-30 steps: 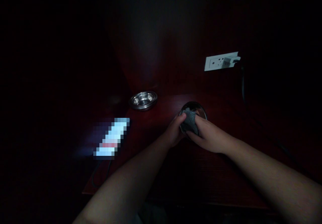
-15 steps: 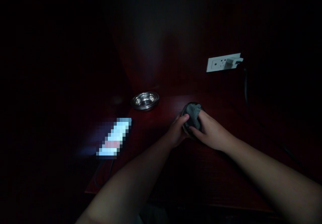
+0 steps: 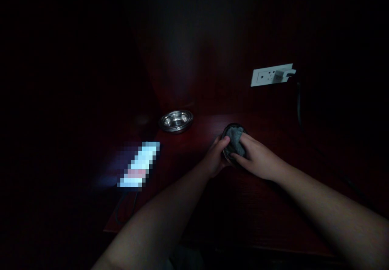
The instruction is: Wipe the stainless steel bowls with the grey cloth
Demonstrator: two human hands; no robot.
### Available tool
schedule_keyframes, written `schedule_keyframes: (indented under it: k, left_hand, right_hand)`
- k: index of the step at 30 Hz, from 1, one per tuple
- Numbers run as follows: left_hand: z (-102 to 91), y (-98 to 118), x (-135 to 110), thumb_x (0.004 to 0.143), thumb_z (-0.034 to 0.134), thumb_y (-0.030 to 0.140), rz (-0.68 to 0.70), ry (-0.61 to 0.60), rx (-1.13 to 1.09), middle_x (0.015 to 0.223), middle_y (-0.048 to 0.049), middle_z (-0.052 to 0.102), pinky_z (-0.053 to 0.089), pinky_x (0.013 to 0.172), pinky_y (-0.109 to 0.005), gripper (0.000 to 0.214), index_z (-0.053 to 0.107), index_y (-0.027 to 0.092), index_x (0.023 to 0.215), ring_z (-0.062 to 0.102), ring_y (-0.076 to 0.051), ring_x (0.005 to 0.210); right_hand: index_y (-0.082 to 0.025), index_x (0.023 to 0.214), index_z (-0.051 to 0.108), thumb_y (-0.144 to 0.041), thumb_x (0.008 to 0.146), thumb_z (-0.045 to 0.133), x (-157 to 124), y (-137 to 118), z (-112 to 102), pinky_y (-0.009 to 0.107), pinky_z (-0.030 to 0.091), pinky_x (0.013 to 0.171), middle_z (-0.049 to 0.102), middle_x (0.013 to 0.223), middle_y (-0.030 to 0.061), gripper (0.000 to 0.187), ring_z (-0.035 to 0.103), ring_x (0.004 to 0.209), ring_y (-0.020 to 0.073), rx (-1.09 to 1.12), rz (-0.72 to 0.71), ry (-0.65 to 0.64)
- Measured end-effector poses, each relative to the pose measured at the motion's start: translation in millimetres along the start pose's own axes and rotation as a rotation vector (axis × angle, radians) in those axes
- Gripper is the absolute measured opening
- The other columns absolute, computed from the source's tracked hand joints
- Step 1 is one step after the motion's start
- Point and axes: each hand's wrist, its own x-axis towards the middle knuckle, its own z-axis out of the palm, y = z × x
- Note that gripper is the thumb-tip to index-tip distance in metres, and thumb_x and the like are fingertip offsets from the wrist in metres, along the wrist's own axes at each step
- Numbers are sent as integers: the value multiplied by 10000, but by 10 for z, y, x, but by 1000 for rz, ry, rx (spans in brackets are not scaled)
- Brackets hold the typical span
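The scene is very dark. A small round metal bowl (image 3: 226, 130) is tilted up on a dark red wooden table (image 3: 243, 213). My left hand (image 3: 216, 158) grips its left rim, thumb on top. My right hand (image 3: 257, 160) presses a grey cloth (image 3: 235, 140) into the bowl, fingers closed over the cloth. Most of the bowl is hidden behind cloth and hands.
A second steel bowl (image 3: 175, 120) stands upright at the table's back left. A lit phone screen (image 3: 139, 165) lies at the left edge with a cable hanging below. A white wall socket (image 3: 271, 75) with a plug and dark cord is at the back right.
My right hand has shifted the grey cloth up and further into the bowl. The bowl's open inside showed a second ago; cloth and fingers cover it now. My left hand has barely moved.
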Motion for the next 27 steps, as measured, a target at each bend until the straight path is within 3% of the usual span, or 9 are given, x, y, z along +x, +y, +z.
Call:
schedule_keyframes:
  k: [10, 17, 27]
  left_hand:
    - [2, 6, 4, 707, 692, 559, -6, -8, -7, 1072, -90, 689, 521, 749, -377, 597, 579, 231, 1193, 647, -288, 996]
    - [22, 52, 7, 710, 643, 572, -51, 12, -36, 1028, -112, 700, 510, 791, -389, 518, 641, 174, 1041, 626, -304, 1033]
    - [47, 64, -5, 707, 645, 492, -50, 51, -26, 1057, -119, 682, 528, 736, -368, 489, 611, 173, 1076, 633, -287, 990]
  right_hand:
    - [-183, 961, 500, -247, 822, 580, -5, -34, -23, 396, 500, 815, 601, 994, 109, 172, 598, 926, 253, -25, 9, 3]
    - [-165, 1144, 511, -277, 858, 551, -10, -97, -37, 380, 492, 826, 644, 1047, 122, 310, 624, 968, 262, 15, 87, -31]
    - [-161, 1118, 556, -266, 837, 576, -7, -71, -23, 398, 484, 846, 661, 1037, 127, 300, 616, 970, 275, -74, 63, -3]
